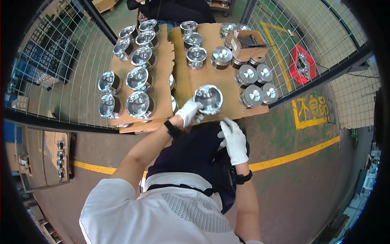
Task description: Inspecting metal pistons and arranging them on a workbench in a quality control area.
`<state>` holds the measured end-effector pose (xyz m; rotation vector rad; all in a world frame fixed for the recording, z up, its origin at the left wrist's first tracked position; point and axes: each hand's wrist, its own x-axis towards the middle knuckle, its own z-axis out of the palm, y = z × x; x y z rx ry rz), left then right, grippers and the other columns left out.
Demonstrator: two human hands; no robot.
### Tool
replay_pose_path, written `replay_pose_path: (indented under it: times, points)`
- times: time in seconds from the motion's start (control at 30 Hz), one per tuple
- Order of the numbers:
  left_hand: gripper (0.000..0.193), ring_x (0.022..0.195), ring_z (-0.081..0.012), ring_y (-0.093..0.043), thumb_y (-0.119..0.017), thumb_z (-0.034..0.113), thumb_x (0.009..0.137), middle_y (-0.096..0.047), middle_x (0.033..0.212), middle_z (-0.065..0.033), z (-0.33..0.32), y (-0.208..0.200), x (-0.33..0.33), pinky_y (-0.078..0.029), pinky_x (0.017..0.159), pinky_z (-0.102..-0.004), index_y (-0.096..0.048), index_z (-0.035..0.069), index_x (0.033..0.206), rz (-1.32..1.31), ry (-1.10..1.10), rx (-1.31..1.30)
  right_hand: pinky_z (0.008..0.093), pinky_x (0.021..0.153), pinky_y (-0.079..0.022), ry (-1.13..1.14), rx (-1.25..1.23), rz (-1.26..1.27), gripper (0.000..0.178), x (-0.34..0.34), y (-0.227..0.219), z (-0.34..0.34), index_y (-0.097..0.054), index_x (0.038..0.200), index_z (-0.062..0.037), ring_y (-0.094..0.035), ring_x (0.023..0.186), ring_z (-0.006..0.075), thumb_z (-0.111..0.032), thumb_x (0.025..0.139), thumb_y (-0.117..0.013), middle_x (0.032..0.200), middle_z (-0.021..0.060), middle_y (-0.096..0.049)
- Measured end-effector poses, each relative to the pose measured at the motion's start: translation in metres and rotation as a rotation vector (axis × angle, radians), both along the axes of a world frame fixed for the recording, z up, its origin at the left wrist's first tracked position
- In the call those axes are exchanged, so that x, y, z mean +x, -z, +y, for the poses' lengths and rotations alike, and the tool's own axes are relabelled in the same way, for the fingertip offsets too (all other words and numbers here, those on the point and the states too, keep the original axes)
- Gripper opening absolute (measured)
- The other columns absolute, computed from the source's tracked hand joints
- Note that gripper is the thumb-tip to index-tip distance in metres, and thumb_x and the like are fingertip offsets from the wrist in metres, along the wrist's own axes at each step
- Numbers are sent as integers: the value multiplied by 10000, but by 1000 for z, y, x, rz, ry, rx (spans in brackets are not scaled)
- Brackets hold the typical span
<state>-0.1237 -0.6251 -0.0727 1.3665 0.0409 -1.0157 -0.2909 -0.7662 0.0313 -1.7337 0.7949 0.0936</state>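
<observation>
My left hand, in a white glove, grips a silver engine piston by its near left edge. The piston is held over the near edge of the cardboard, its hollow side facing up toward me. My right hand, also gloved in white, is apart from the piston, a little to its lower right. Its fingers are loosely spread and hold nothing. To the left, rows of pistons lie tilted with hollow ends showing. On the right, several pistons stand with their crowns up.
Cardboard sheets cover the work surface, with an open cardboard box on top of pistons at the right. Wire mesh fencing borders both sides. A red bin with metal parts sits beyond the right fence. Another person in dark clothing is at the far side.
</observation>
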Motion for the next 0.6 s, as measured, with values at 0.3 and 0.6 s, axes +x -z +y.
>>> replay_pose_path:
  times: [0.3, 0.6]
  points:
    - [184, 506, -149, -552, -480, 203, 974, -596, 672, -56, -33, 50, 126, -479, 445, -280, -589, 58, 945, 30, -92, 193, 274, 553, -501, 83, 62, 99, 401, -46, 20, -44, -656, 1250, -39, -603, 540, 140, -322, 973, -590, 796, 101, -706]
    - [118, 510, -156, -525, -524, 160, 950, -575, 676, -60, -30, 85, 151, -434, 457, -285, -568, 54, 925, 116, -129, 216, 250, 521, -482, 249, 190, 112, 362, -57, 43, -83, -645, 1255, -25, -593, 567, 104, -264, 988, -592, 795, 84, -686]
